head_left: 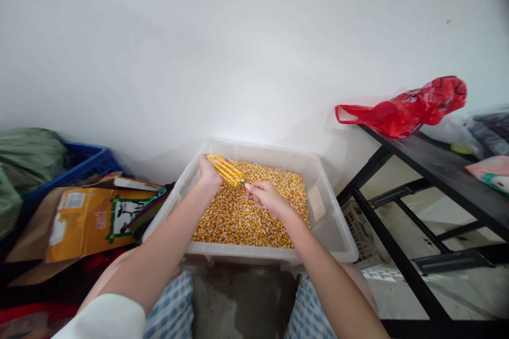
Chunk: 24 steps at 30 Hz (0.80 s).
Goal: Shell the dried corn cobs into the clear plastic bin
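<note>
My left hand [209, 170] is wrapped around the back end of a yellow ear of corn [226, 170], held tilted above a clear plastic bin [332, 222]. Pale gaps between some kernel rows show on the ear. At its near tip, my right hand [265, 196] is closed on a small tool [247, 186] with a thin dark metal end that meets the cob. Fingers hide most of this tool, so its exact kind is unclear. Loose corn kernels [246, 222] cover the bin's floor in a thick layer below both hands.
A torn cardboard box [89, 220] and a blue crate [89, 161] with a green bag [27, 169] stand left. On the right, a black metal-framed table [433, 167] carries a red plastic bag [413, 108]. A white wall [246, 53] rises behind the bin.
</note>
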### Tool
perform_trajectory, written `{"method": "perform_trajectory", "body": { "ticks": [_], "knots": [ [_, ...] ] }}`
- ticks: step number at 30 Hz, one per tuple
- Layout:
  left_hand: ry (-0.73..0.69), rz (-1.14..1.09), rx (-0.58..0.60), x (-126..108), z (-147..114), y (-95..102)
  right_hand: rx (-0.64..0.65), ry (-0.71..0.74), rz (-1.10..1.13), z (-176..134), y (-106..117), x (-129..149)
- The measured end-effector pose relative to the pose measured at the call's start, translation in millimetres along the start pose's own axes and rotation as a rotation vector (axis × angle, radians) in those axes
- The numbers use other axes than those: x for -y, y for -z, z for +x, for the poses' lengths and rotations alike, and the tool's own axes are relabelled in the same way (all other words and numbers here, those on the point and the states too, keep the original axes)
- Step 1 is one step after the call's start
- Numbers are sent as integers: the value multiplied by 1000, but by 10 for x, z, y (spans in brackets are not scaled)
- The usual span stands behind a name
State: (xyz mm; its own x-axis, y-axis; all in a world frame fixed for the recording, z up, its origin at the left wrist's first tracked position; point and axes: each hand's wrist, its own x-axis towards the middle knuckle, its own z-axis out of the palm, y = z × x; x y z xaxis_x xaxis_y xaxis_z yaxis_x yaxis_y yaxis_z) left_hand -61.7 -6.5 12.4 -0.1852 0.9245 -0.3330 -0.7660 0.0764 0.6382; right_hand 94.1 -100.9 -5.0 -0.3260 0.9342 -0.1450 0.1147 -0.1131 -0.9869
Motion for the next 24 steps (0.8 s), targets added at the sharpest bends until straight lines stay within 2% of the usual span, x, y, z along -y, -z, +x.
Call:
{"method": "perform_trajectory", "body": {
  "ticks": [7,13,16,24],
  "knots": [
    [72,32,-9,39,-119,-27,33,58,-46,-10,8,-6],
    [-65,-34,22,42,-81,-47,-58,-75,-3,-4,-66,1],
    [-153,-17,1,45,-90,-75,-77,-130,21,1,-88,12],
    [-207,-6,37,-2,-50,-59,-34,-118,84,-6,-65,44]
  ]
}}
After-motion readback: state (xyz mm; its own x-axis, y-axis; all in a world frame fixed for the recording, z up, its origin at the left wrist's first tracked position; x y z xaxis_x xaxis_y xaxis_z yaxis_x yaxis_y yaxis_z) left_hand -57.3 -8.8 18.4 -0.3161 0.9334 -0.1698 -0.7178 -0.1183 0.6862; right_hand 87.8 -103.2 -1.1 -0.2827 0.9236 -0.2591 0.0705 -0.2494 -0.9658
